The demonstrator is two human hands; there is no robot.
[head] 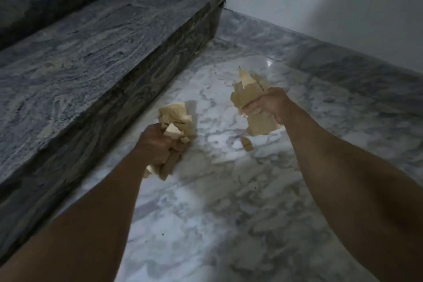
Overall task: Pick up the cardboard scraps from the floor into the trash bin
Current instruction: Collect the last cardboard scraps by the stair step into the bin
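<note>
Both hands are full, so the collecting step is nearly done. The left hand [158, 146] at 7 o'clock grips scraps [176, 114], fingers curled round them. The right hand [270, 105] at 2 o'clock grips another bundle [247, 89]. One loose piece [246, 143] lies on the floor [229, 213] between them. The next move needs the bin, which is not in view. A stone step [91, 57] stands at 10 o'clock.

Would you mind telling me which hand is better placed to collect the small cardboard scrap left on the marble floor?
Right. The right hand hovers nearest the small tan cardboard scrap lying on the white marble floor; the left hand sits farther off. Both already grip cardboard bundles, so it would be awkward.
</note>
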